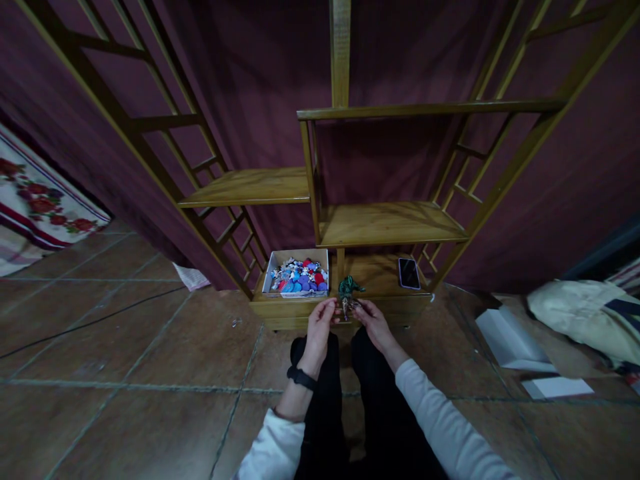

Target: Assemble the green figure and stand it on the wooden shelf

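Knees [345, 377] tucked under me, I pinch a small green toy [350, 289] by its base, left hand [320, 321] and right hand [374, 323] closed on it from either side. It stands upright just right of the box [271, 270] of coloured pieces, equally near both hands.
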Demonstrator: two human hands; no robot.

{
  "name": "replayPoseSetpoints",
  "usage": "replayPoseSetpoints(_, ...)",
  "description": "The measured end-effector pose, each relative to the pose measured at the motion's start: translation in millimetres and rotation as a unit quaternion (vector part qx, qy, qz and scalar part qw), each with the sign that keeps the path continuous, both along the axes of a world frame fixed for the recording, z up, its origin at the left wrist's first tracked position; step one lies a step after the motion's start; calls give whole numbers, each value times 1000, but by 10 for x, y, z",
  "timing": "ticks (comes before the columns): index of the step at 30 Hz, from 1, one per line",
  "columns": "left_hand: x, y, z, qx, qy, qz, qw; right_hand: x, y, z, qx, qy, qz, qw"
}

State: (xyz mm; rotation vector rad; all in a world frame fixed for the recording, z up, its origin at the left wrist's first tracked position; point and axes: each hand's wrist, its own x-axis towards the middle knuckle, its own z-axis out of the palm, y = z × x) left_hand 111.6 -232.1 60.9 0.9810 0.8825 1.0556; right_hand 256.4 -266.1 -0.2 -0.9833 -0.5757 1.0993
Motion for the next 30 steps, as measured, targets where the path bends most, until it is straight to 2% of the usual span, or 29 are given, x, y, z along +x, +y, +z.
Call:
replayPoseSetpoints(3, -3, -17, -2, -5, -2, -9, 1000, 0, 17, -35, 10, -50, -25, 998)
replayPoseSetpoints(7, 3, -9, -82, 0, 6, -3, 1000, -8, 18, -44, 22, -116, -52, 992)
replayPoseSetpoints(13, 2, 54, -239, 4, 31, 29, 999, -47, -7, -2, 26, -142, -74, 987)
replayPoseSetpoints(19, 0, 107, -325, -7, 33, 39, 999, -88, -31, -25, 38, -202, -85, 975)
replayPoseSetpoints(25, -27, 133, -348, -19, 13, 47, 999, -144, -86, -1, 52, -280, -111, 952)
replayPoseSetpoints(30, -58, 188, -382, -44, -32, 41, 998, -207, -171, 85, 60, -373, -124, 917)
